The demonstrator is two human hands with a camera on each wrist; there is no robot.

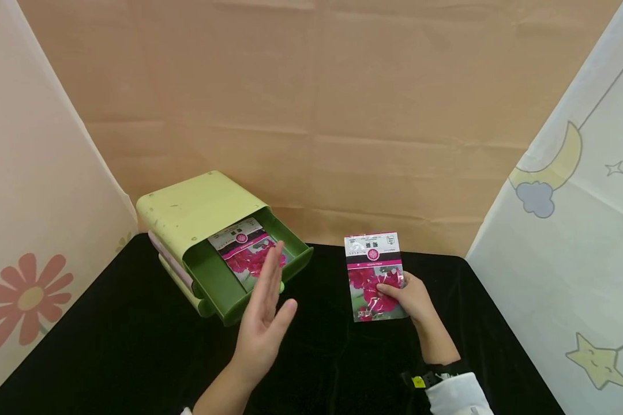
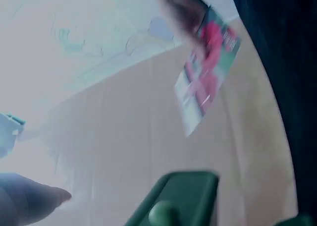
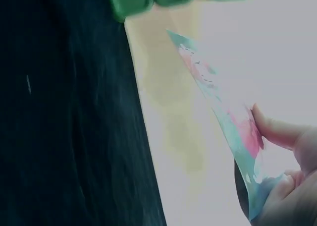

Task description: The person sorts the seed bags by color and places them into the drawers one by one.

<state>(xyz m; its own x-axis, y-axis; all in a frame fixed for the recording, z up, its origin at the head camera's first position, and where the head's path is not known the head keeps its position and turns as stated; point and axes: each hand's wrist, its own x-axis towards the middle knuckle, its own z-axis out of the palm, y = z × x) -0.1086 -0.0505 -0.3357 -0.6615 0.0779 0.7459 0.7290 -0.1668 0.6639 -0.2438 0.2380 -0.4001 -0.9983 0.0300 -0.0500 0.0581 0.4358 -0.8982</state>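
Observation:
My right hand [image 1: 414, 297] pinches a seed packet [image 1: 374, 276] with pink flowers by its lower right edge, thumb on the front. The packet is held up over the black cloth; the right wrist view shows the same packet [image 3: 218, 112] nearly edge-on. My left hand [image 1: 262, 328] is raised with straight fingers, in front of the pulled-out green drawer [image 1: 213, 276], and holds nothing. A second, similar packet [image 1: 244, 248] lies in that drawer, partly covered by my left fingers in the head view. The drawer's round green knob [image 2: 163, 213] shows in the left wrist view.
The drawer belongs to a yellow-green box [image 1: 202, 207] on the left of the black cloth [image 1: 332, 369]. A lower drawer front shows beneath it. A tan backdrop [image 1: 316, 115] stands behind, with printed sheets [image 1: 576, 242] at both sides.

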